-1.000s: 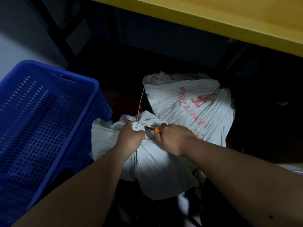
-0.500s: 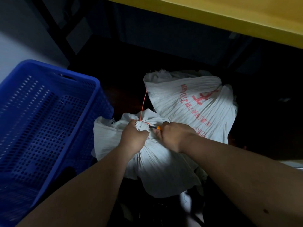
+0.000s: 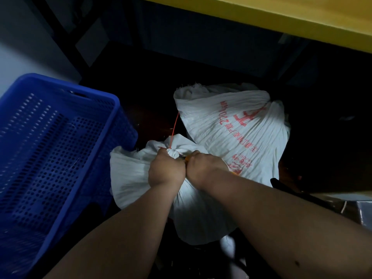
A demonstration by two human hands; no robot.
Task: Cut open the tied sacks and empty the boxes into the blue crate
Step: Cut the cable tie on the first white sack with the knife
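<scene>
- On the dark floor under the yellow table [image 3: 281, 19]: two white woven sacks, touching.
- Near sack [image 3: 193, 200]: neck bunched and tied with a red string [image 3: 174, 129], whose loose end runs up and away from the knot.
- Left hand [image 3: 166, 171]: grip closed, fingers curled round the gathered neck just below the knot.
- Right hand [image 3: 203, 168]: grip closed on a small orange-handled cutter [image 3: 186, 158]; only a sliver of orange shows between the hands, blade hidden.
- Hands touch each other at the knot.
- Far sack [image 3: 237, 127]: lies behind and right of the near one, red print on it, mouth facing left.
- Blue crate [image 3: 84, 150]: perforated, just left of the near sack, its right wall against the sack's loose edge.
- No boxes visible; sack contents can't be seen.
</scene>
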